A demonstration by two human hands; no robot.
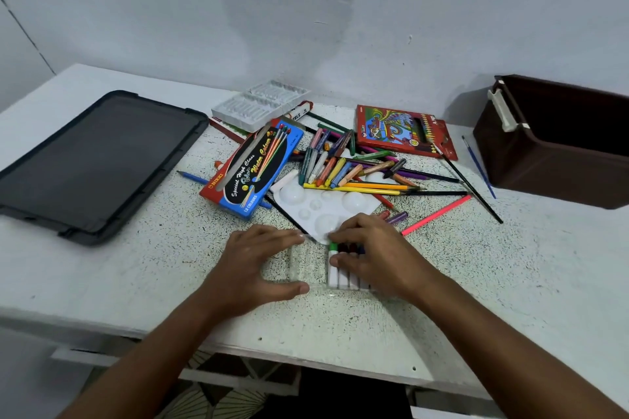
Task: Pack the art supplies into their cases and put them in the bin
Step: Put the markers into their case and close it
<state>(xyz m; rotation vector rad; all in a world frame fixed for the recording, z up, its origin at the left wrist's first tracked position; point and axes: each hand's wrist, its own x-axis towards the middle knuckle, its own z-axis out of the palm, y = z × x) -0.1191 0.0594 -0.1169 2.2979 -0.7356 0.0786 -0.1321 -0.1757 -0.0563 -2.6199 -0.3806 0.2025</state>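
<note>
Markers [343,269] with white barrels lie side by side in a clear plastic case [306,265] at the near middle of the speckled white surface [510,265], which stands against a pale blue-grey wall [306,10]. Behind the case I see a white palette [326,204] and a loose heap of crayons and pencils [354,167]. A dark lid [95,163] lies far left; the brown bin [558,153] sits far right, open. On the blue and red box [253,168] I read "NIKKI", "Special High Class", "Water Colour" and "12 COLOURS"; a red pencil box [401,131] lies beyond, and a white tray [260,105] nearer the wall. My left hand [253,265] spreads over the case's empty left part, grip wide, thumb along its near edge. My right hand [371,255] curls over the markers, thumb and fingers pinching the green-capped one.
</note>
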